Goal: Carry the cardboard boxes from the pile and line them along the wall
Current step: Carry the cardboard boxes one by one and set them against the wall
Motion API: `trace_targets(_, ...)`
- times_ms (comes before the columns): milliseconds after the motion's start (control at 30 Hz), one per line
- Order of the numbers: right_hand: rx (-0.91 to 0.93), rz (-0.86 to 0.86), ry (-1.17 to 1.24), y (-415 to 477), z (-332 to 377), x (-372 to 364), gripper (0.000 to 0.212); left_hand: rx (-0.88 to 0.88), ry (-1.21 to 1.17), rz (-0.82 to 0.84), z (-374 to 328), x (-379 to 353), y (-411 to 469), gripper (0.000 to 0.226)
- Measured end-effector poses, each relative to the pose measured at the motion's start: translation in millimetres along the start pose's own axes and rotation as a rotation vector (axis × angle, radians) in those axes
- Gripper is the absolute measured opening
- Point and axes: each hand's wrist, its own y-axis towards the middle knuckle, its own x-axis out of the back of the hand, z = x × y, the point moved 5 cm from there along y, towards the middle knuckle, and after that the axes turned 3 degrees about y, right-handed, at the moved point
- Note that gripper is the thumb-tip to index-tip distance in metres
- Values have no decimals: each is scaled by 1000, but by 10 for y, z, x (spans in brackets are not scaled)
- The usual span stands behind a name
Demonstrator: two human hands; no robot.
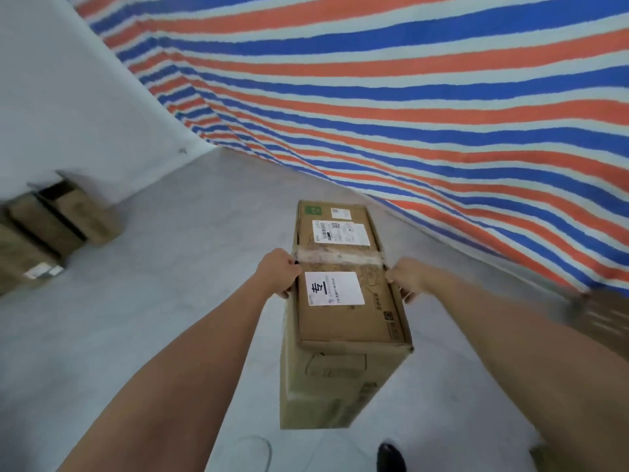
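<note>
1. Head view shows a long box (343, 301) gripped at its two long sides, about midway along its length, where a tape band crosses the top.
2. Left hand (279, 275) curls its fingers over the box's left edge. Right hand (406, 279) does the same on the right edge, so both hands hold the box between them.
3. The box sits in front of the striped tarp (408, 97), its far end pointing at the tarp's foot but apart from it. It looks lifted off the floor (170, 267), though I cannot tell this for sure.
4. Step in hand, as I judge it: the carry is near its end and the box is about to be set down by the tarp.
5. Left of the tarp, more boxes (51, 229) stand against a white wall (68, 97). I cannot tell whether they are the pile or the line.
6. At the tarp's right end a blurred brown shape (602, 315) may be another box.
7. The next move calls for lowering the box level, with both hands keeping an even grip so that the long load does not tip.
8. It also calls for squaring a long side to the tarp and closing the gap to whichever box is its neighbour.
9. A dark shoe (391, 456) shows under the box's near end, on the side away from the tarp, so the feet need to stay out of the way on the way down.
</note>
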Motion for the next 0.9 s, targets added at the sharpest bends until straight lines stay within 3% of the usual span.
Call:
trace_targets(233,204,75,-165,1255,1694,106,32,206,-188,-137,617,913,836,22)
trace_targets(500,402,150,-435,2605,3457,-618,38,374,-331,-237,1731,1828,1749,21)
trace_targets(900,434,165,-443,4510,5707,-1207,40,381,-237,-339,2708,3839,3803,22)
